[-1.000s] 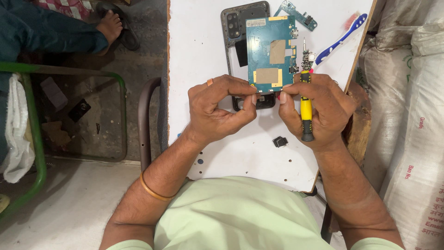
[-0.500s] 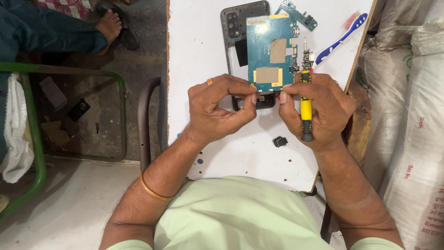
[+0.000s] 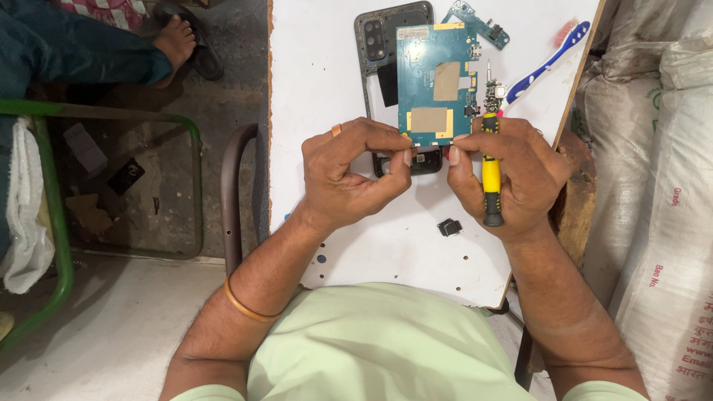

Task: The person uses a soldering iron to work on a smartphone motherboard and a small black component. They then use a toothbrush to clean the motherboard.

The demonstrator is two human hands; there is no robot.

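A blue-green circuit board (image 3: 434,82) with tan patches is held up over a dark phone frame (image 3: 380,44) lying on the white table (image 3: 327,82). My left hand (image 3: 349,174) pinches the board's lower left edge with thumb and fingers. My right hand (image 3: 512,174) pinches the lower right edge and also grips a yellow-handled screwdriver (image 3: 490,167), its tip pointing away from me beside the board.
A small black part (image 3: 449,226) lies on the table near my right wrist. A blue-and-white toothbrush (image 3: 546,63) and a small circuit piece (image 3: 483,22) lie at the far right. White sacks (image 3: 661,148) stand to the right. A person's sandalled foot (image 3: 178,41) rests at far left by a green metal frame (image 3: 59,223).
The circuit board has shifted slightly in my fingers; both hands stay in nearly the same place.
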